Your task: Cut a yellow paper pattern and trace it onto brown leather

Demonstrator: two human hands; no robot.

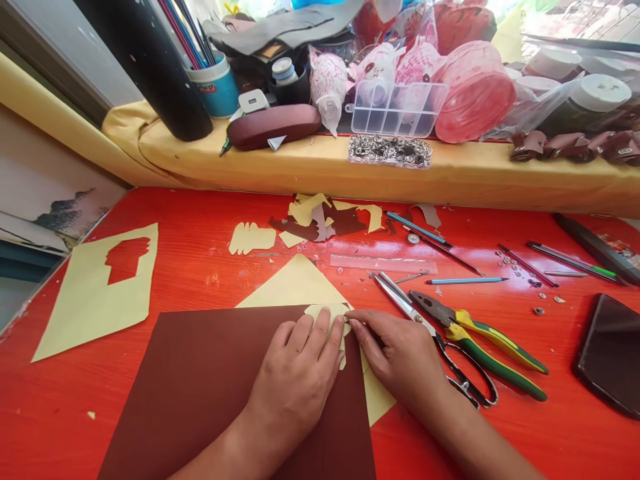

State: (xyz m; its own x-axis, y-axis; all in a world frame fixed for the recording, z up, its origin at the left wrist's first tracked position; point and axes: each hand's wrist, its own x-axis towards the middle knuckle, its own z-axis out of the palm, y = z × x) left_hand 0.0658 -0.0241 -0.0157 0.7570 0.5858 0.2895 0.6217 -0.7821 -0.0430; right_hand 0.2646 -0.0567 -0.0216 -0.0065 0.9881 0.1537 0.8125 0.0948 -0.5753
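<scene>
From where I stand, the one head view shows two hands, both the person's own, working over a red wood-grain table (100, 220). The left hand (295, 373) lies flat and open, fingers lightly spread, pressing one small cream paper piece (325, 317) onto a single brown sheet (215, 407). The piece sits near that sheet's top edge, under the fingertips. The right hand (395, 353) is curled into a pinch at the piece's edge; whatever it grips is too hidden to tell. A cream paper sheet (295, 287) pokes out from under the brown sheet.

Just beside the right hand lie one pair of steel scissors (395, 300) and one pair of pliers (480, 343) with green-and-yellow handles. Further left is a second cream sheet (85, 293) with a shape cut out of it. Beyond the hands lie one clear plastic ruler (383, 263) and a heap of paper scraps (320, 220). Several pencils are scattered to the right, too mixed to count surely. On the yellow ledge (450, 170) behind the table sits one clear compartment box (397, 110).
</scene>
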